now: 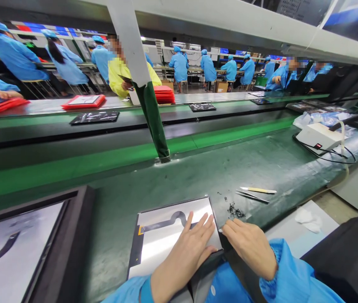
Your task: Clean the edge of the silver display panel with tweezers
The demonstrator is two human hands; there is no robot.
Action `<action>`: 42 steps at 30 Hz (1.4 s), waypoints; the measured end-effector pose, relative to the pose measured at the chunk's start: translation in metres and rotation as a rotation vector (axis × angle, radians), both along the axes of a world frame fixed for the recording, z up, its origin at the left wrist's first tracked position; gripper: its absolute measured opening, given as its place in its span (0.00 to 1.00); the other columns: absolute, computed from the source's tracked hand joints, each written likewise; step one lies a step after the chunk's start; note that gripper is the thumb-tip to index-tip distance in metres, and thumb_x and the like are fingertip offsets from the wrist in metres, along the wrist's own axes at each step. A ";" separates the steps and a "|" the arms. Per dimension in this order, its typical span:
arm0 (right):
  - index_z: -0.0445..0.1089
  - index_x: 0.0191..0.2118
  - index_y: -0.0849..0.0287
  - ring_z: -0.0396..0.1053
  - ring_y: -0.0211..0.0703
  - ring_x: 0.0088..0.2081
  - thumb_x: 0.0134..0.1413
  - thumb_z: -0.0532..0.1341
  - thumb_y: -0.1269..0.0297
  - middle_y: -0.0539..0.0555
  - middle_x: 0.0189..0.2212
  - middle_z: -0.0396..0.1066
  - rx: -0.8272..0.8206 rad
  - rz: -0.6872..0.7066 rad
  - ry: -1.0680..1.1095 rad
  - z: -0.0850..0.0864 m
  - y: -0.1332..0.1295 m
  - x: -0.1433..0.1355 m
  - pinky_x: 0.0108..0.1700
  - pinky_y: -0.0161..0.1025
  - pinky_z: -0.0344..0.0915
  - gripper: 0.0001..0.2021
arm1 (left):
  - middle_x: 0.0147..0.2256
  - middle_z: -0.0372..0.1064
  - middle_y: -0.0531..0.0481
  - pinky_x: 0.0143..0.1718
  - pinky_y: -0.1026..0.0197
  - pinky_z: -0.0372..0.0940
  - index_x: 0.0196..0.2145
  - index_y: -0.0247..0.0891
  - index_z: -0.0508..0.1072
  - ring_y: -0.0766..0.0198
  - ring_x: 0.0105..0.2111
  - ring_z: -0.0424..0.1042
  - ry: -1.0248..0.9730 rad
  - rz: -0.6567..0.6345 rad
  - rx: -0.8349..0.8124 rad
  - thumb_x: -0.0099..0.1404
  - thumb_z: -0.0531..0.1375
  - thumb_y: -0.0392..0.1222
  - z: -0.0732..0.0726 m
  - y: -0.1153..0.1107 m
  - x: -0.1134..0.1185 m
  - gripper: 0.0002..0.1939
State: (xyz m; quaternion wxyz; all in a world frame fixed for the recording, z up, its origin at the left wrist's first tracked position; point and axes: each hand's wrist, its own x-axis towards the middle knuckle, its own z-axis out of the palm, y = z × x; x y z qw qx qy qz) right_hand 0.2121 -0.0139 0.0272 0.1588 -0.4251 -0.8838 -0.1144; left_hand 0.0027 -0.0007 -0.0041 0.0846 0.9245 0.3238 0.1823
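A flat silver display panel (163, 244) with a dark curved flex cable (163, 224) lies on the green bench in front of me. My left hand (187, 248) rests flat on its right part, fingers stretched out and covering some of the cable. Beside the panel's right edge, my right hand (248, 244) is closed in a pinch; a small pale tip shows at the fingers, too little to name. Just beyond that hand sits a heap of small black scraps (235, 209). Tweezers (253, 196) and a yellow-handled knife (258, 190) lie farther right.
At the left, a black foam tray (84, 210) holds another panel. A green-wrapped post (153, 122) rises from the bench. A white device (319, 136) with cables stands at the right. Beyond, a conveyor belt (153, 122) carries dark panels, with co-workers behind it.
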 end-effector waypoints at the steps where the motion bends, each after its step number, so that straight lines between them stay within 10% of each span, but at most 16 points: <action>1: 0.61 0.26 0.56 0.63 0.39 0.24 0.73 0.40 0.68 0.48 0.22 0.65 -0.003 0.001 0.000 0.000 0.000 0.000 0.26 0.39 0.51 0.23 | 0.61 0.62 0.34 0.63 0.35 0.53 0.61 0.33 0.61 0.48 0.62 0.61 0.010 -0.004 -0.002 0.72 0.56 0.39 0.000 0.000 0.000 0.21; 42: 0.62 0.28 0.56 0.66 0.39 0.25 0.74 0.37 0.64 0.49 0.23 0.67 -0.064 -0.026 0.038 -0.012 0.001 0.004 0.27 0.39 0.51 0.25 | 0.61 0.63 0.36 0.64 0.36 0.52 0.60 0.35 0.60 0.49 0.62 0.61 0.016 -0.004 -0.049 0.71 0.57 0.39 0.007 0.000 -0.001 0.22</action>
